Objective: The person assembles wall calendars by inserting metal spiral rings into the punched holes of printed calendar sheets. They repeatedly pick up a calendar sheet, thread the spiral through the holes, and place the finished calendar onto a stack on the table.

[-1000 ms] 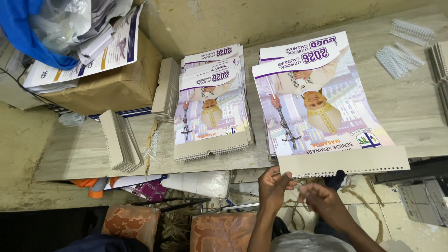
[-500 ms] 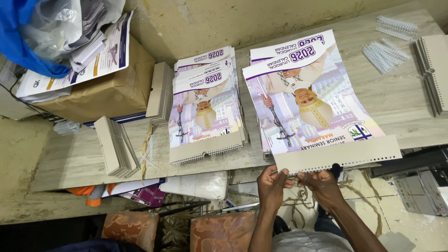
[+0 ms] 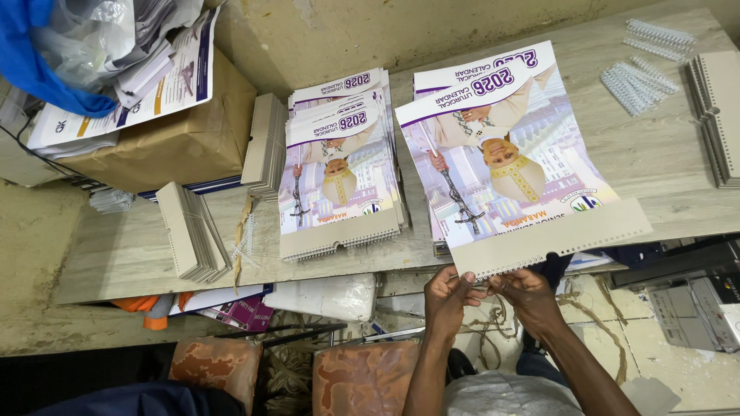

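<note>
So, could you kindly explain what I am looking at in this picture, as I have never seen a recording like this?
There is no machine here: a person wears a camera on the head, and it looks down at their own two bare hands. The left hand and right hand pinch the near punched edge of a large printed calendar, which lies on the wooden table and overhangs its front edge. Beside it sits a stack of similar calendars. To the left are piles of grey card strips and a brown paper parcel. White binding coils lie at the far right.
</note>
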